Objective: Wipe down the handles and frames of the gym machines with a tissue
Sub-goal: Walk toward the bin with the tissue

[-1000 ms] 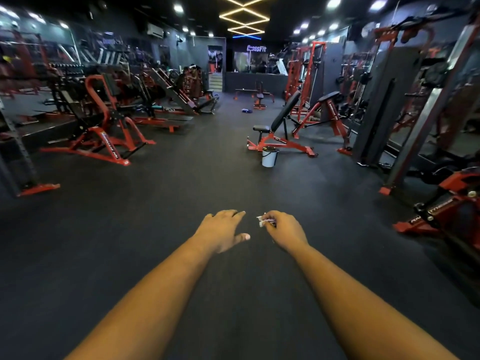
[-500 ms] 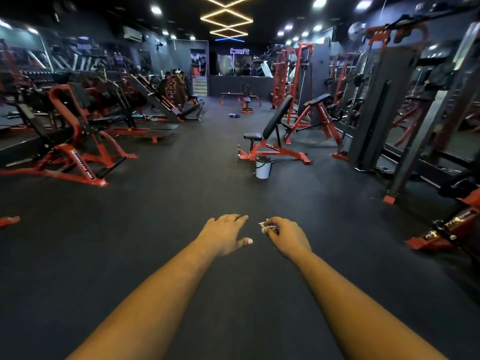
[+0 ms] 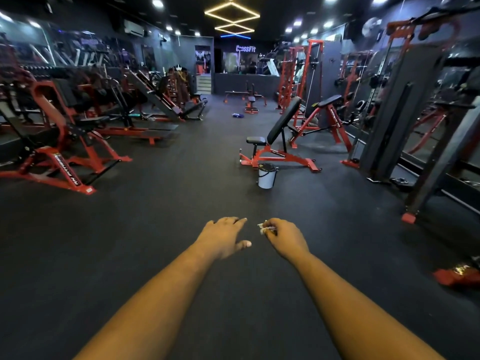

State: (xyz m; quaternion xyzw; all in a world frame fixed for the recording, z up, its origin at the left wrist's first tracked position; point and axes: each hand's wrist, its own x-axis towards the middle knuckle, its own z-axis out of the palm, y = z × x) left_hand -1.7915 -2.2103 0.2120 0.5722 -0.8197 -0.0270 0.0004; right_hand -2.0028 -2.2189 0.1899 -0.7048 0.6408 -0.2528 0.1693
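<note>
Both my arms stretch out over the dark rubber floor. My right hand grips a small crumpled white tissue, which sticks out past the knuckles. Just left of it, my left hand hangs palm down with relaxed fingers and holds nothing. A red and black adjustable bench stands ahead and slightly right. Red-framed machines line the left side, and a tall cable machine stands on the right. Neither hand touches any machine.
A white bucket stands on the floor in front of the bench. A red machine foot lies near right. A blue item lies far down the aisle. The open floor aisle runs between the machine rows.
The view has swung and moved forward along the aisle: the left machines and the bench with its bucket have shifted in frame. My hands keep the same pose, tissue still held.
</note>
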